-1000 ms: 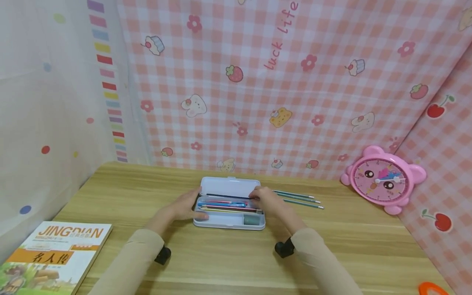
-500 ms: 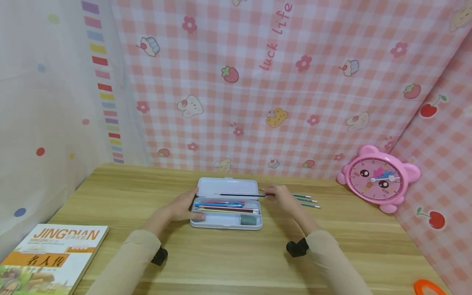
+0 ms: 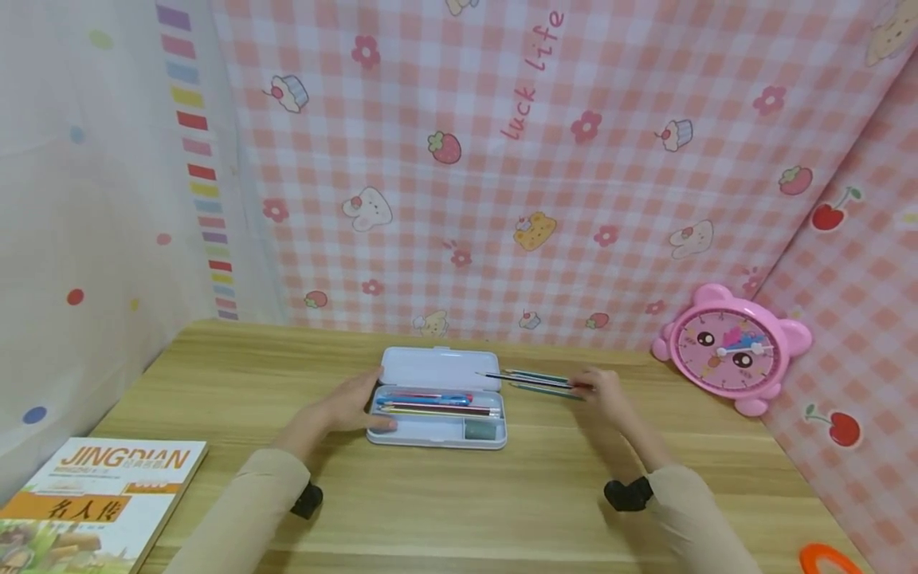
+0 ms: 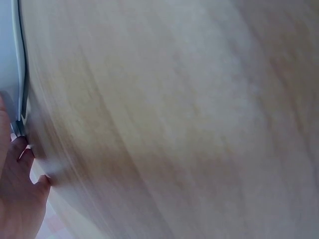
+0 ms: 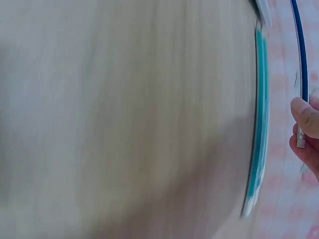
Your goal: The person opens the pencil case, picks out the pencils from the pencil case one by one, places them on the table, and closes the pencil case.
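Observation:
My left hand holds the left side of the open white pencil case, its thumb over the front compartment; in the left wrist view its fingers touch the case's edge. Inside lie a blue pen, several pencils and a grey-green block in the small front-right compartment. To the right of the case, my right hand pinches a dark blue pencil near its eraser end, the tip pointing left toward the lid. Green pencils lie on the table just below it.
A book lies at the front left of the wooden table. The pink animal-shaped clock leans at the back right. An orange ring-shaped thing shows at the front-right edge. Checked cloth hangs behind.
My right hand has moved right from the case, drawing the dark blue pencil out of the lid and over beside the green pencils. My left hand has stayed on the case.

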Motion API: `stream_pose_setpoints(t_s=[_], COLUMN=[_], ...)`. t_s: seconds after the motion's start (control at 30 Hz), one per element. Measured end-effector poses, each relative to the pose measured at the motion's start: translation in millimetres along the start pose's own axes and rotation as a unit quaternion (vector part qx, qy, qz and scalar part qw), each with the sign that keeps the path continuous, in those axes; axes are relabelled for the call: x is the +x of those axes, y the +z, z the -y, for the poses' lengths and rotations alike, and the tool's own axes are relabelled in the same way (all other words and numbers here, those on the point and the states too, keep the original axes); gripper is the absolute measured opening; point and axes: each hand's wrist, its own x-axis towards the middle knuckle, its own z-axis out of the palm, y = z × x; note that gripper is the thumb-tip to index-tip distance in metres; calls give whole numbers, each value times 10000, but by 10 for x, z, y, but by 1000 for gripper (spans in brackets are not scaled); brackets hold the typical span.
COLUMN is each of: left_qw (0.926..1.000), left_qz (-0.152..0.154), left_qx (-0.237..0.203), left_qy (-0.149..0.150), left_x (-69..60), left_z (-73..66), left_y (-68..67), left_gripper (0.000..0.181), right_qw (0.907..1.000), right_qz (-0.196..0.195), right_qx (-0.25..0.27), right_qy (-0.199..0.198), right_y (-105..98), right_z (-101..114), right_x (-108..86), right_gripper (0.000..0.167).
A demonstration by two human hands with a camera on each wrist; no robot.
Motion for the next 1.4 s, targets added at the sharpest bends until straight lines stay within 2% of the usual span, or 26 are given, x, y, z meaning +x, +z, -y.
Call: stream_pose_setpoints(t_s=[0.23, 0.37, 0.47, 0.57, 0.7, 0.93, 1.13, 1.27, 1.4], left_qw=[10000, 10000, 10000, 10000, 9999, 9999, 9998, 9999, 9999], left_qz=[44, -3, -36, -40, -63, -92, -63, -49, -6], left_qx=[-78, -77, -30, -25, -89, -96, -149, -125, -96], left_qy=[-13, -39, -12, -7, 8, 3, -63, -81, -125], left_x=[9, 1, -10, -18, -15, 1, -11, -22, -31], left_z=[-41, -26, -8, -1, -13, -20, -48, -68, -60], left_y=[-4, -7, -9, -8, -6, -18, -38, -47, -36], left_gripper=[107, 107, 107, 107, 106, 105, 105, 105, 106], right_qw=[9995, 9992, 9995, 9996, 9995, 9984, 9979, 9989, 9976], right_qz=[-112, 0, -3, -106, -149, 4, 220, 366, 488], right_qx=[-201, -304, -281, -266, -253, -519, -382, -197, -123], right_qy=[199, 241, 121, -52, -75, -217, -480, -239, 479], right_y=[-182, -214, -195, -159, -131, -124, -148, -180, -206], right_z=[-213, -283, -322, -356, -384, -420, -438, -419, -335], right_x=[-311, -410, -458, -487, -488, -453, -424, -407, -359], right_gripper=[11, 10, 11, 12, 11, 11, 10, 9, 14])
